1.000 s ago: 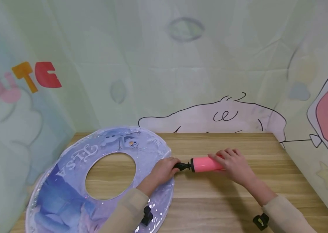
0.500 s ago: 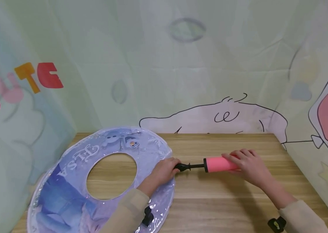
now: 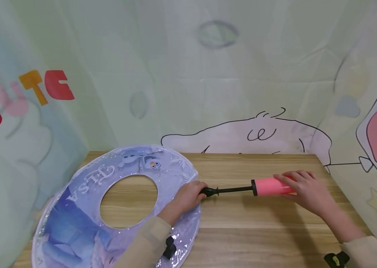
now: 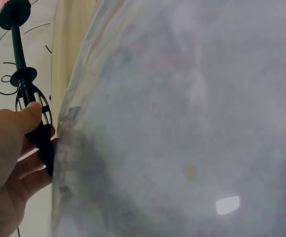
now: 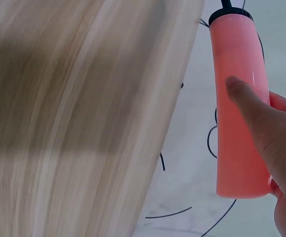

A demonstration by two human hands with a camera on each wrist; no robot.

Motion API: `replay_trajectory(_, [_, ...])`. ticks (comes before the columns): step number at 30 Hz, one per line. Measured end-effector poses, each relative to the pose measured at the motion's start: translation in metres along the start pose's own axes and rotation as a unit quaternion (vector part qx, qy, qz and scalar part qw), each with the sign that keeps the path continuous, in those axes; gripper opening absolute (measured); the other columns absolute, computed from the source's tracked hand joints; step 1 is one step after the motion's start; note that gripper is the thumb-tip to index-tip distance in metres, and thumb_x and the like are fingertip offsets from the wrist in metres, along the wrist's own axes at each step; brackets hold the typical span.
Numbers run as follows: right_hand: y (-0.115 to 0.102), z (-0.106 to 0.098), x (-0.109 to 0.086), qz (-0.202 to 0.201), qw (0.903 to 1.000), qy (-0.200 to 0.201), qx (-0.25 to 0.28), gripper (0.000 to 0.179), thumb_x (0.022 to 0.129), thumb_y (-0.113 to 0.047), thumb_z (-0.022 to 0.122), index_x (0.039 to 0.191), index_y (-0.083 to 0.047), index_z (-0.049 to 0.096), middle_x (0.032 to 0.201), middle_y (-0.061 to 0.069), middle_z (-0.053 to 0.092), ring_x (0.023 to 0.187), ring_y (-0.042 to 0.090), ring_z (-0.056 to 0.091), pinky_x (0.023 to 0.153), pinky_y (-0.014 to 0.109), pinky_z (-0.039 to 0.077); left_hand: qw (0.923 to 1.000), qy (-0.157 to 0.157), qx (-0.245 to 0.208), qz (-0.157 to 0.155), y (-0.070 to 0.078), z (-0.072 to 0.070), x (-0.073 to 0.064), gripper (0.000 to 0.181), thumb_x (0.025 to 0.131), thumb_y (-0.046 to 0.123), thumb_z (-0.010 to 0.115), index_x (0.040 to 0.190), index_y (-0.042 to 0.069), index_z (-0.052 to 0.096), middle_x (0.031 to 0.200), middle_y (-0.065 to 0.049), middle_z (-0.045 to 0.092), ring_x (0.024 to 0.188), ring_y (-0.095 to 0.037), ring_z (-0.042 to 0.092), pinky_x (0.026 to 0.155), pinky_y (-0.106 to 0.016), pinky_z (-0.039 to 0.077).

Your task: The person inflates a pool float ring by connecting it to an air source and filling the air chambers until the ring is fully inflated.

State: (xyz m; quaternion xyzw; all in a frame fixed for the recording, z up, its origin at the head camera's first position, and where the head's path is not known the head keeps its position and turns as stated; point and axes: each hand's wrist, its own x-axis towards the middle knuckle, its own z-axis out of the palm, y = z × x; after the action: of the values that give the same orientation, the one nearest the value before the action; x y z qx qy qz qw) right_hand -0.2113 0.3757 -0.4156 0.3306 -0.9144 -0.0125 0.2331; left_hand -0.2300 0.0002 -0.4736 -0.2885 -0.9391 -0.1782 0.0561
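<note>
A pink hand pump lies across between my two hands, with a long stretch of its black rod showing. My right hand grips the pink barrel, thumb along one side in the right wrist view. The pump's black end piece is held by my left hand, its thumb pressed on it. In the left wrist view, the tapered black tip runs down to the edge of an inflated swim ring, where the tip's end is hidden. Blue and purple prints with the letters ELSA cover the ring.
The ring takes up the left part of the wooden table. Behind the table hangs a printed cloth backdrop, and similar cloth closes off both sides. Black wrist devices sit at both sleeves.
My right hand has moved right with the pink barrel, drawing out more of the black rod. The left hand and the swim ring have stayed in place.
</note>
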Motion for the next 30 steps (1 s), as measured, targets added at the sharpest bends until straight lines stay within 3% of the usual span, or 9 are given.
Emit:
replay_trajectory(2, [0.004,-0.004,-0.002,0.008,1.0000,-0.002,-0.005,0.061,0.066,-0.048,0.077,0.119,-0.021,0.060,0.100,0.007,0.064,0.093,0.032,0.056,0.077,0.052,0.042,1.0000,0.001,0.000,-0.001,-0.001,0.000,0.000,0.024,0.084,0.019,0.065,0.105,0.009,0.064,0.092,-0.004,0.066,0.083,-0.016,0.062,0.075,-0.032,0.050])
replay_trajectory(4, [0.008,-0.007,-0.004,0.014,0.9999,-0.002,-0.010,0.061,0.075,-0.063,0.054,0.119,-0.021,0.060,0.100,0.008,0.064,0.093,0.032,0.055,0.077,0.053,0.042,1.0000,0.000,-0.001,-0.003,-0.001,-0.001,-0.001,0.024,0.084,0.019,0.065,0.106,0.009,0.064,0.093,-0.004,0.066,0.083,-0.017,0.062,0.075,-0.032,0.050])
replay_trajectory(6, [0.010,-0.009,-0.004,0.017,0.9998,-0.003,-0.013,0.063,0.075,-0.065,0.051,0.119,-0.020,0.060,0.101,0.009,0.064,0.094,0.033,0.055,0.078,0.053,0.042,1.0000,-0.001,-0.002,-0.005,-0.002,-0.001,-0.001,0.024,0.085,0.020,0.065,0.106,0.009,0.063,0.093,-0.004,0.066,0.084,-0.017,0.062,0.076,-0.032,0.050])
replay_trajectory(9, [0.010,-0.009,-0.003,0.010,0.9998,0.007,-0.014,0.075,0.080,-0.064,0.015,0.118,-0.020,0.060,0.100,0.009,0.064,0.094,0.034,0.055,0.079,0.053,0.041,1.0000,-0.002,-0.002,-0.009,-0.001,-0.001,-0.001,0.023,0.085,0.020,0.064,0.106,0.010,0.063,0.093,-0.004,0.065,0.084,-0.016,0.061,0.076,-0.032,0.050])
replay_trajectory(10, [0.009,-0.009,-0.002,0.006,0.9998,0.010,-0.014,0.074,0.080,-0.064,0.014,0.118,-0.019,0.060,0.100,0.009,0.064,0.094,0.034,0.055,0.078,0.052,0.042,1.0000,-0.001,-0.001,-0.010,-0.001,-0.001,-0.001,0.023,0.085,0.019,0.065,0.106,0.010,0.063,0.093,-0.004,0.065,0.084,-0.016,0.061,0.076,-0.032,0.050])
replay_trajectory(12, [0.006,-0.007,0.000,-0.003,0.9998,0.014,-0.013,0.069,0.081,-0.063,0.023,0.117,-0.019,0.061,0.099,0.009,0.064,0.092,0.033,0.056,0.078,0.052,0.042,0.9999,-0.001,0.000,-0.010,0.000,-0.002,-0.001,0.022,0.085,0.019,0.065,0.105,0.010,0.063,0.093,-0.004,0.065,0.084,-0.016,0.061,0.076,-0.032,0.050])
replay_trajectory(14, [0.000,-0.004,0.005,-0.013,0.9997,0.012,-0.015,0.059,0.079,-0.062,0.049,0.118,-0.019,0.061,0.099,0.009,0.064,0.092,0.032,0.056,0.077,0.051,0.043,1.0000,-0.003,0.000,-0.009,0.001,-0.002,0.000,0.023,0.085,0.020,0.064,0.106,0.010,0.063,0.094,-0.003,0.065,0.085,-0.016,0.061,0.076,-0.032,0.050])
replay_trajectory(18, [-0.015,0.003,0.018,-0.022,0.9995,0.005,-0.024,0.065,0.059,-0.035,0.085,0.117,-0.019,0.062,0.099,0.009,0.063,0.092,0.031,0.056,0.077,0.050,0.043,0.9999,-0.010,0.006,-0.008,0.003,-0.003,0.002,0.023,0.086,0.019,0.063,0.107,0.009,0.063,0.095,-0.004,0.065,0.086,-0.016,0.062,0.076,-0.031,0.050])
replay_trajectory(30, [-0.049,0.025,0.045,-0.024,0.9987,0.002,-0.045,0.061,0.059,-0.027,0.086,0.115,-0.021,0.063,0.100,0.007,0.063,0.093,0.029,0.055,0.076,0.049,0.043,0.9995,-0.016,0.024,-0.011,0.006,-0.003,0.002,0.024,0.086,0.017,0.063,0.108,0.006,0.063,0.093,-0.006,0.065,0.084,-0.017,0.061,0.074,-0.030,0.050])
